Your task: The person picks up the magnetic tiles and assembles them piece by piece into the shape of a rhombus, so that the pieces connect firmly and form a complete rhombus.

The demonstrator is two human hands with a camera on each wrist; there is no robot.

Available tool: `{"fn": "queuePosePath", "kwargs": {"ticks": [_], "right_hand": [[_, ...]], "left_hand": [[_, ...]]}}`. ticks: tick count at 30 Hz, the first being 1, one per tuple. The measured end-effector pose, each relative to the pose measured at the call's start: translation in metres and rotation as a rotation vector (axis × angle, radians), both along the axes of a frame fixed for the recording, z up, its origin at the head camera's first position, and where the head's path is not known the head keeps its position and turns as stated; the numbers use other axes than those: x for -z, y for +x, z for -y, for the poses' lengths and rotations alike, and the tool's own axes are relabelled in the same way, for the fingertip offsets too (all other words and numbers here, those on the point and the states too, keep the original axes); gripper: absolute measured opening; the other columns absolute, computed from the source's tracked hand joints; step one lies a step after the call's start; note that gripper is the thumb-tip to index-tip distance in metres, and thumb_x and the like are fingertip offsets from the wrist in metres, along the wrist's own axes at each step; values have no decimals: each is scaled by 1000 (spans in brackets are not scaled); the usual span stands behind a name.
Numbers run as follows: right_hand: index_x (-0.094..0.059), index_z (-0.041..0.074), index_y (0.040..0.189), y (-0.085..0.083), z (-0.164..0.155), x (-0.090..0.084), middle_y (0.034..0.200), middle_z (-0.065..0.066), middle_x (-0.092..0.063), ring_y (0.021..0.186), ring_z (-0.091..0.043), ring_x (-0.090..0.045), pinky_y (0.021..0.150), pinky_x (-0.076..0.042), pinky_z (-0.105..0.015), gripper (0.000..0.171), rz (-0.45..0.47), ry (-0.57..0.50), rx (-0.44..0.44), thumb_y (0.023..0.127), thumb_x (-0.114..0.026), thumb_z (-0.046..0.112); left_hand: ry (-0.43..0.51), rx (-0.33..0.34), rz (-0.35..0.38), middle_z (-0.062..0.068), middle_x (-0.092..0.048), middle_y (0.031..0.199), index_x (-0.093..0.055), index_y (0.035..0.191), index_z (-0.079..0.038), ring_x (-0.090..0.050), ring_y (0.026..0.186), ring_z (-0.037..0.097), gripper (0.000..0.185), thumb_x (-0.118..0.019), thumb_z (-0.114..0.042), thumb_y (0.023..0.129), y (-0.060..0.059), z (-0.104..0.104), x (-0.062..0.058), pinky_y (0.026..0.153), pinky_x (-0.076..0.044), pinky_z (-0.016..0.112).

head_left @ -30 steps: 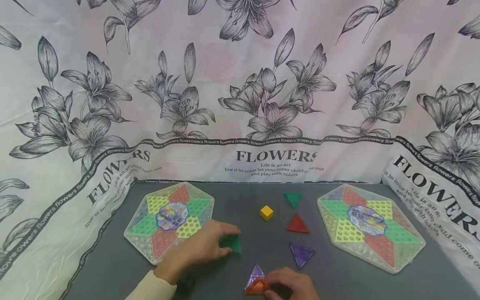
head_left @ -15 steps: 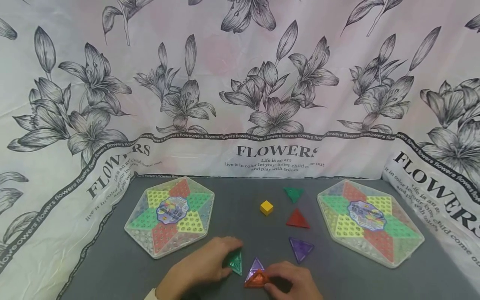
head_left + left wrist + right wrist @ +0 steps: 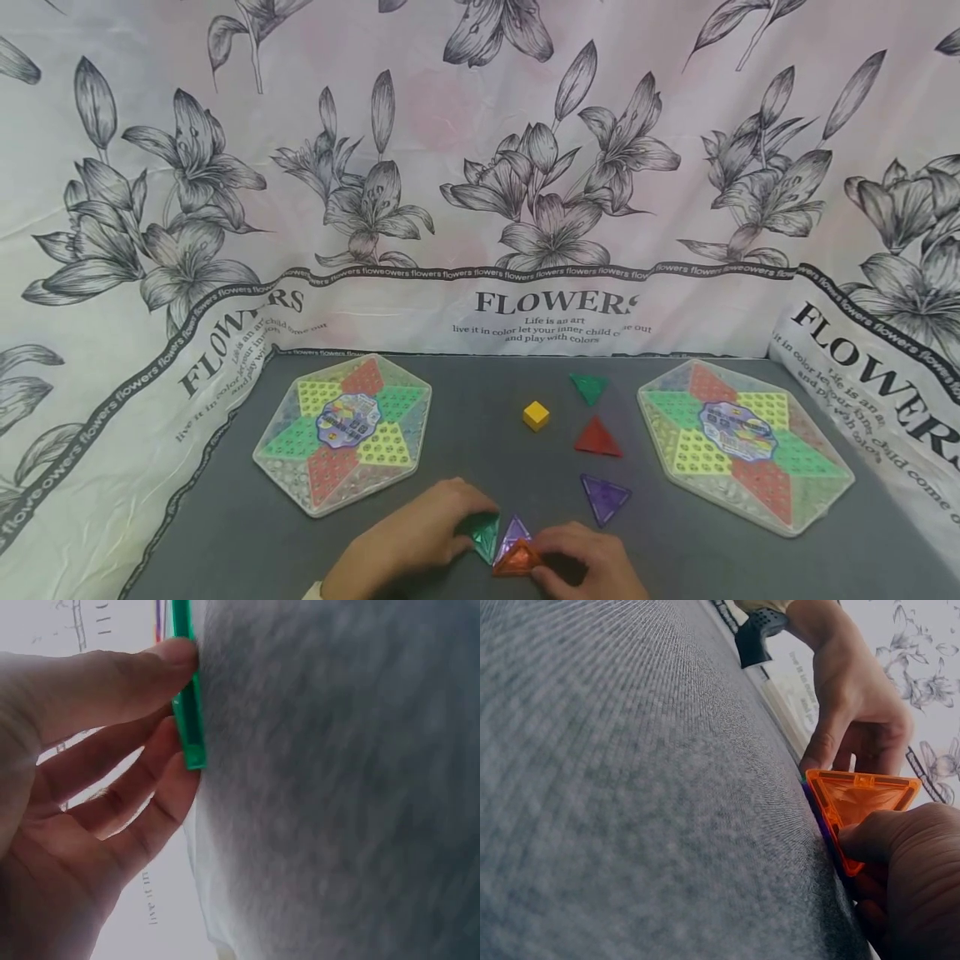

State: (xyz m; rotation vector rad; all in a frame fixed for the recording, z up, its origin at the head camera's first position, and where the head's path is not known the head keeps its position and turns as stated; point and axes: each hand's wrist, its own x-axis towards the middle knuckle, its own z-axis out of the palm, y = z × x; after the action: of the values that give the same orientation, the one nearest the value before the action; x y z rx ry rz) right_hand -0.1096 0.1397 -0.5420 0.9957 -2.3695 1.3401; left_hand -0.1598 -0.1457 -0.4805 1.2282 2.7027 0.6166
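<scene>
Fingers of my left hand (image 3: 420,542) pinch the green triangle (image 3: 485,533) near the table's (image 3: 225,533) front edge; my right hand (image 3: 588,562) grips the orange triangle (image 3: 517,560).

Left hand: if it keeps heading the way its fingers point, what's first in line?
The left hand holds the green triangle; that tile would probably meet the purple triangle held up by the right hand. Any remaining gap is unclear.

- "FLOWERS" is printed large on the backdrop cloth (image 3: 480,167), centre; repeated on its left and right folds.
- Below it is read: "Life is an art / live it in color let your inner child come out / and play with colors".
- "flowers" is repeated along the black border band (image 3: 525,272).
</scene>
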Motion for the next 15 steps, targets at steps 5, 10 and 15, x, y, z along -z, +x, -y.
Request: {"fn": "queuePosePath", "kwargs": {"ticks": [5,10,15], "right_hand": [[-80,29,114,1,0,-1,108,13,-81,94,-2,-73,77,-61,-24,30,32,5,6,91,-90,13],[-80,30,114,1,0,0,108,14,-80,94,-1,-72,76,-61,-25,30,53,4,10,92,-89,13],[-80,30,115,2,-1,-2,108,14,-80,95,-1,-72,77,-61,-26,28,83,13,6,93,-88,15]], "left_hand": [[15,22,32,-6,-75,135,-73,142,-14,-65,127,7,52,-85,-7,91,2,-3,-1,112,-53,29],[-7,-20,53,-6,-74,136,-71,145,-16,-63,129,9,57,-86,-9,91,4,-3,-4,114,-52,31],[-42,-50,67,-8,-74,130,-74,140,-19,-63,125,8,50,-87,-14,92,6,-3,-6,110,-54,32]]}}
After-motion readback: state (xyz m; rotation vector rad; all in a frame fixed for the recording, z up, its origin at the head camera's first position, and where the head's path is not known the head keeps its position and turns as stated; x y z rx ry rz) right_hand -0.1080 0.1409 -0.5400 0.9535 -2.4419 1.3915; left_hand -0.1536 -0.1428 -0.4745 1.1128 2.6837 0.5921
